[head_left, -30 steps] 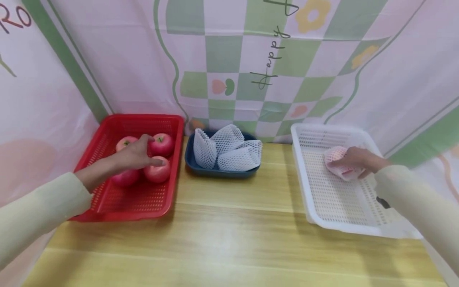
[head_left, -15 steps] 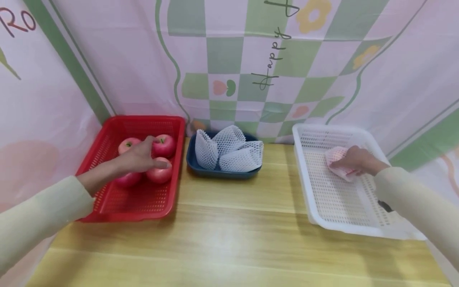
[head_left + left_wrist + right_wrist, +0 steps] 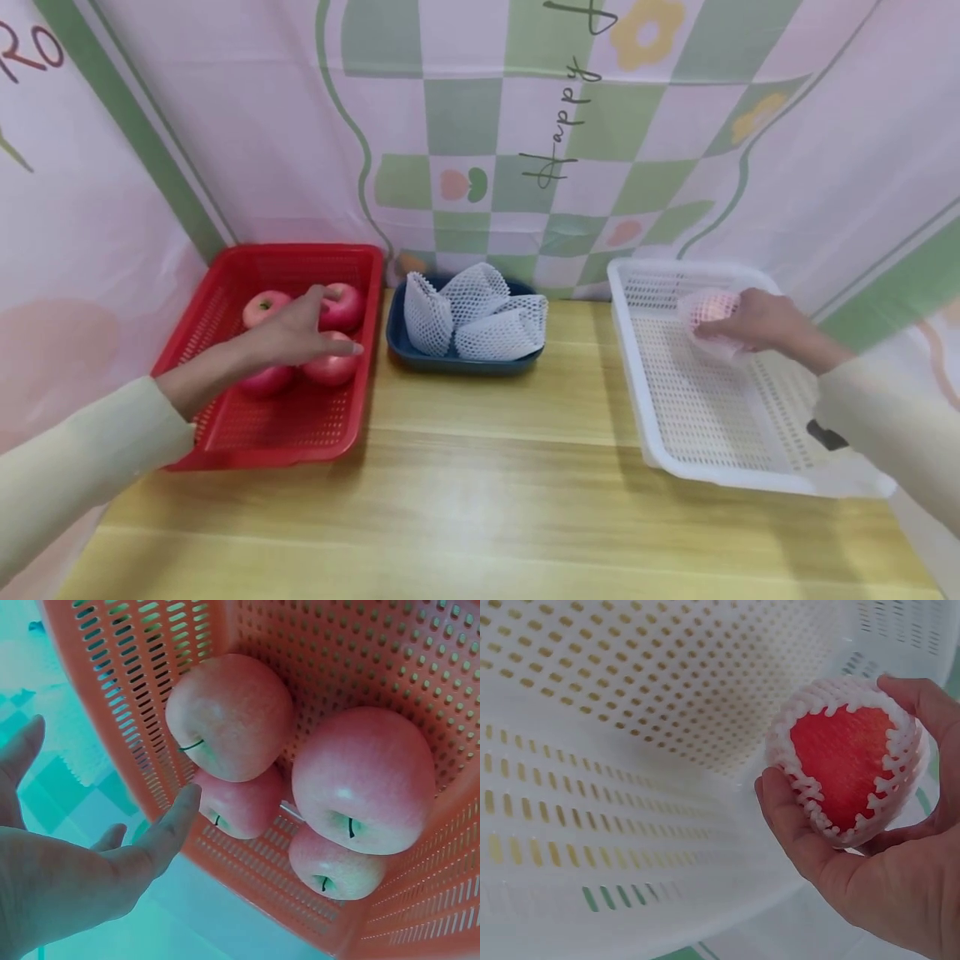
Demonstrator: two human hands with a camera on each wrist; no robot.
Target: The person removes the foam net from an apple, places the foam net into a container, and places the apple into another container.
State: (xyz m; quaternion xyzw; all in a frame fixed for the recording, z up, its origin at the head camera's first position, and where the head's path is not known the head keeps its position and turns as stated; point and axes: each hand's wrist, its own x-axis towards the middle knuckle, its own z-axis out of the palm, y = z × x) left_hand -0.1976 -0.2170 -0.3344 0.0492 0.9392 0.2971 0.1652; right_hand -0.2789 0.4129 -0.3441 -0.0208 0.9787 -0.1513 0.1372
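Note:
My left hand (image 3: pixel 288 333) hovers over the red plastic basket (image 3: pixel 300 250), its fingers spread and holding nothing. Several red apples lie under it; in the left wrist view the nearest apple (image 3: pixel 232 720) is just beyond the fingertips. In the white plastic basket (image 3: pixel 637 392), my right hand (image 3: pixel 772 325) grips an apple (image 3: pixel 847 757) wrapped in a white foam net (image 3: pixel 795 742). Thumb and fingers curl around its sides. Through the net's open end, a patch of red skin shows in the right wrist view.
Between the two baskets stands a small dark blue tray (image 3: pixel 450 364) with several empty white foam nets (image 3: pixel 498 333). All three containers sit on a wooden table (image 3: pixel 465 475). A patterned cloth (image 3: pixel 525 125) hangs right behind them.
My right hand has shifted slightly up and to the right, and the netted apple in it has turned. My left hand stays over the red basket, its thumb stretched a little farther.

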